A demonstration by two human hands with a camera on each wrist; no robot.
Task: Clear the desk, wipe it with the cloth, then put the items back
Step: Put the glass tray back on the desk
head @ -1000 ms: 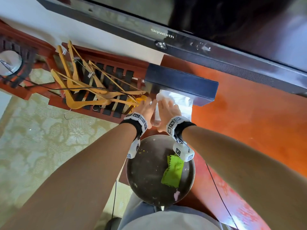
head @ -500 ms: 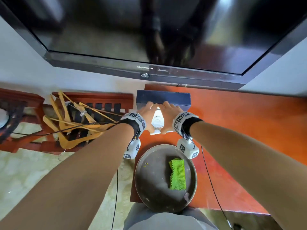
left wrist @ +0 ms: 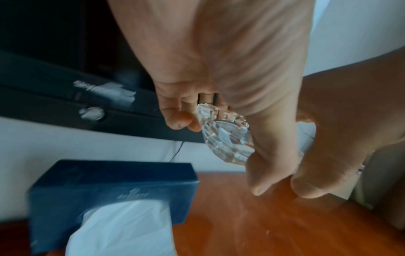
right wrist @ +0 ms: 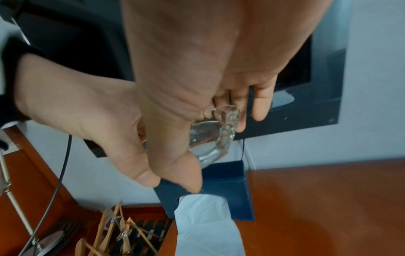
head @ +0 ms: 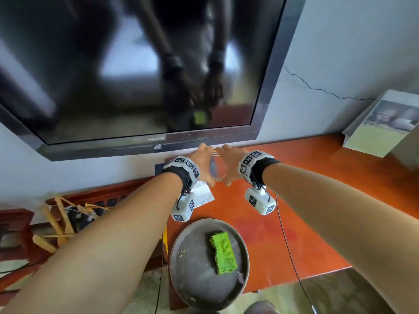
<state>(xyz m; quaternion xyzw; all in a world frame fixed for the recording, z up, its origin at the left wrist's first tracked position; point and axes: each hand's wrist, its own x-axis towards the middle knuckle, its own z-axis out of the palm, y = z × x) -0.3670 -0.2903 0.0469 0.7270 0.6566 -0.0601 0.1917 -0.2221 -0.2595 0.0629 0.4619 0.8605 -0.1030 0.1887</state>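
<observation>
Both hands are clamped together on one cut-glass dish, the left hand on its left edge and the right hand on its right, thumbs underneath and fingers curled over the far rim. The dish is held in the air above the back of the worktop, just under the TV and above the tissue box.

The glass looks smooth, heavy and faceted, so I judge a slip the main risk: if either hand loosens before the other has the weight, the dish would likely drop onto the wood or the box and chip. It is also close to the TV's lower edge, and lifting it higher or pushing it forward could knock glass against the frame. The wrist cables hang near the tray and could catch on its rim on the way back.

Counted: one glass dish, one tissue box with one tissue pulled out, one round metal tray, one green cloth lying in the tray, one TV. Beyond the worktop's left end lies a pile of wooden hangers; their number I cannot tell.
</observation>
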